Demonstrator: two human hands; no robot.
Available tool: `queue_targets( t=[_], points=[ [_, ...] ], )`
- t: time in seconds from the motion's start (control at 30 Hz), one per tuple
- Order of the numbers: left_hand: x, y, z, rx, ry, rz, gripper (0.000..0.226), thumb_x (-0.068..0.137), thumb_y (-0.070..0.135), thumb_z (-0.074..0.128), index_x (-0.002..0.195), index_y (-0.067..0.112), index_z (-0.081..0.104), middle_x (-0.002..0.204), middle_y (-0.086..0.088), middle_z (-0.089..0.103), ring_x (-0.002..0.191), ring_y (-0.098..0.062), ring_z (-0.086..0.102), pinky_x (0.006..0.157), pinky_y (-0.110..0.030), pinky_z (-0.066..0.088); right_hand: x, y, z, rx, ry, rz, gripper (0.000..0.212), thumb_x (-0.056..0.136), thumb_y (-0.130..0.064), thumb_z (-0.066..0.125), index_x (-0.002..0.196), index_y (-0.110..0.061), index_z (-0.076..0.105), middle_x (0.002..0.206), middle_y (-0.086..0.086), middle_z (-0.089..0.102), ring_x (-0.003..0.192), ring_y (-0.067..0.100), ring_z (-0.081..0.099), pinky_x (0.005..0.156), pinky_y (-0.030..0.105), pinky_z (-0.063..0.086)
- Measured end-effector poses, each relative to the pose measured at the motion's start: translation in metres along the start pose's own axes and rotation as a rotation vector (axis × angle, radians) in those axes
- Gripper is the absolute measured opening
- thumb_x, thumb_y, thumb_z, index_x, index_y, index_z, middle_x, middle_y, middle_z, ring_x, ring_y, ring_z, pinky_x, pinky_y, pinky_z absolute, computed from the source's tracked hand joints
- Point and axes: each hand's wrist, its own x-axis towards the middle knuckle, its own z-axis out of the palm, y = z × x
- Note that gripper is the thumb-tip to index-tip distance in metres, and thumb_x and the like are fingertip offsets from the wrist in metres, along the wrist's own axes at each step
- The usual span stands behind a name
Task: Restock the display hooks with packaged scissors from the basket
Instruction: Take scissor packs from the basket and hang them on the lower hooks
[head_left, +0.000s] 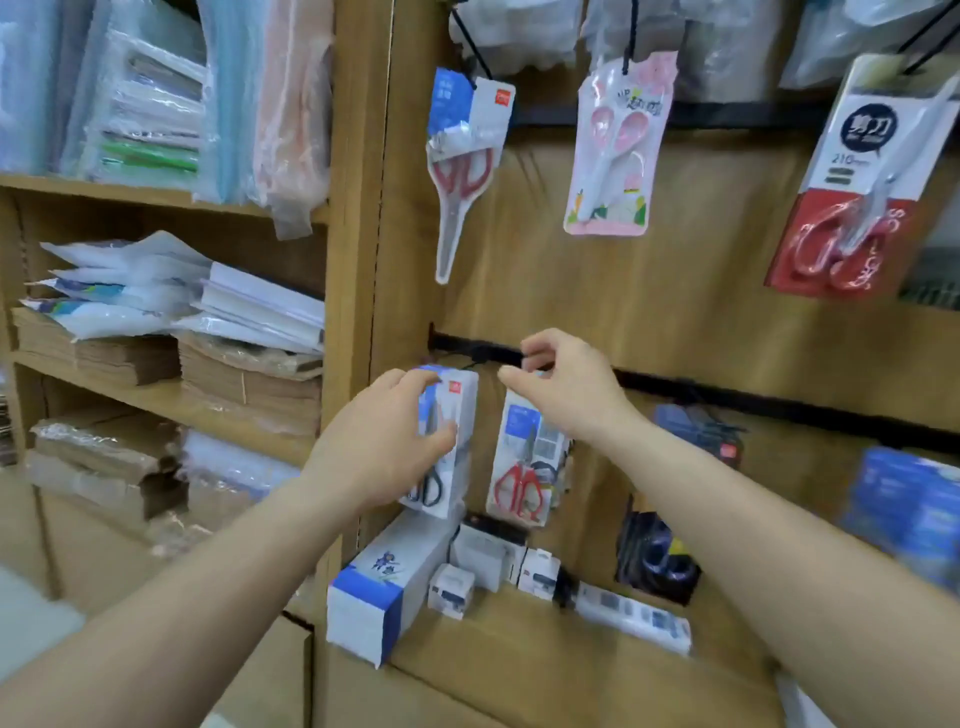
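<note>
My left hand (387, 441) grips a white pack of black-handled scissors (448, 447), held upright against the wooden display board just under the lower black rail (727, 397). My right hand (561, 387) is at the top of a hanging pack of red-handled scissors (524, 467), fingers curled by the rail; whether it pinches the pack or the hook is blurred. On the upper rail hang a red-handled pack (465, 156), a pink pack (618, 150) and a red-and-white pack (862, 182). The basket is out of sight.
A blue-and-white box (384, 587) and small white boxes (485, 561) stand on the ledge below my hands. Blue packs (914, 514) and a dark pack (660, 556) hang at the right. Wooden shelves (156, 192) at the left hold stacked paper and plastic sleeves.
</note>
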Motion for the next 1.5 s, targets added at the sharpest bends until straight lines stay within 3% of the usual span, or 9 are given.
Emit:
queue_targets(
  t=[0.1, 0.23, 0.57, 0.73, 0.87, 1.0, 1.17, 1.33, 1.5],
  points=[
    [-0.058, 0.001, 0.044, -0.037, -0.123, -0.06, 0.066, 0.092, 0.047, 0.066, 0.149, 0.018, 0.05, 0.144, -0.003, 0.056, 0.134, -0.024, 0.053, 0.108, -0.039, 0.044, -0.079, 0.036, 0.005, -0.205, -0.127, -0.015, 0.046, 0.092, -0.041, 0.074, 0.129, -0.017, 0.062, 0.121, -0.002, 0.065, 0.107, 0.017, 0.061, 0.093, 0.033, 0.049],
    [-0.153, 0.004, 0.111, -0.077, -0.317, -0.151, 0.06, 0.092, 0.04, 0.07, 0.144, 0.014, 0.055, 0.141, -0.008, 0.059, 0.129, -0.027, 0.057, 0.106, -0.037, 0.046, -0.193, 0.096, 0.021, -0.287, -0.276, 0.035, 0.045, 0.093, -0.042, 0.071, 0.128, -0.016, 0.061, 0.116, 0.001, 0.063, 0.105, 0.02, 0.06, 0.091, 0.038, 0.049],
    [-0.371, -0.008, 0.277, -0.006, -0.883, -0.334, 0.065, 0.097, 0.041, 0.064, 0.151, 0.01, 0.045, 0.147, -0.014, 0.052, 0.134, -0.03, 0.052, 0.112, -0.034, 0.04, -0.449, 0.285, 0.122, -0.305, -0.854, 0.542, 0.053, 0.096, -0.045, 0.067, 0.135, -0.011, 0.055, 0.125, 0.008, 0.059, 0.123, 0.03, 0.058, 0.093, 0.035, 0.045],
    [-0.405, -0.034, 0.322, 0.059, -1.005, -0.436, 0.061, 0.096, 0.041, 0.065, 0.145, 0.01, 0.048, 0.139, -0.016, 0.055, 0.126, -0.035, 0.054, 0.102, -0.039, 0.045, -0.484, 0.334, 0.154, -0.266, -1.13, 0.683, 0.069, 0.098, -0.039, 0.067, 0.151, -0.002, 0.04, 0.142, 0.016, 0.056, 0.118, 0.031, 0.058, 0.087, 0.031, 0.045],
    [-0.409, -0.058, 0.353, 0.071, -1.027, -0.55, 0.059, 0.091, 0.043, 0.071, 0.137, 0.01, 0.052, 0.132, -0.016, 0.06, 0.119, -0.033, 0.057, 0.092, -0.038, 0.047, -0.475, 0.361, 0.181, -0.196, -1.228, 0.72, 0.076, 0.095, -0.041, 0.07, 0.153, -0.005, 0.038, 0.134, 0.011, 0.055, 0.117, 0.025, 0.056, 0.085, 0.026, 0.042],
    [-0.396, -0.064, 0.374, -0.006, -1.037, -0.592, 0.046, 0.094, 0.038, 0.069, 0.129, 0.011, 0.056, 0.123, -0.012, 0.066, 0.103, -0.028, 0.06, 0.08, -0.031, 0.042, -0.466, 0.372, 0.217, -0.097, -1.215, 0.693, 0.093, 0.088, -0.053, 0.075, 0.157, -0.009, 0.032, 0.16, 0.006, 0.041, 0.14, 0.027, 0.047, 0.112, 0.038, 0.043],
    [-0.388, -0.075, 0.354, -0.094, -0.957, -0.606, 0.033, 0.099, 0.033, 0.066, 0.128, 0.017, 0.068, 0.119, -0.003, 0.074, 0.108, -0.022, 0.067, 0.088, -0.028, 0.05, -0.475, 0.356, 0.245, 0.234, -1.124, 0.777, 0.079, 0.083, -0.05, 0.081, 0.148, -0.021, 0.048, 0.141, -0.003, 0.056, 0.124, 0.018, 0.057, 0.106, 0.036, 0.047],
    [-0.387, -0.079, 0.313, -0.063, -1.058, -0.56, 0.028, 0.098, 0.03, 0.067, 0.124, 0.019, 0.07, 0.115, 0.001, 0.071, 0.107, -0.022, 0.066, 0.082, -0.025, 0.044, -0.488, 0.297, 0.252, 0.38, -1.243, 0.595, 0.059, 0.078, -0.054, 0.084, 0.124, -0.023, 0.067, 0.114, -0.008, 0.071, 0.104, 0.011, 0.067, 0.096, 0.033, 0.054],
    [-0.393, -0.072, 0.278, -0.086, -0.968, -0.57, 0.026, 0.1, 0.029, 0.065, 0.123, 0.019, 0.068, 0.116, 0.003, 0.071, 0.104, -0.016, 0.066, 0.091, -0.033, 0.054, -0.507, 0.251, 0.266, 0.287, -1.288, 0.314, 0.03, 0.085, -0.042, 0.08, 0.08, -0.033, 0.052, 0.074, -0.012, 0.058, 0.067, 0.002, 0.053, 0.059, 0.025, 0.04]
  ],
)
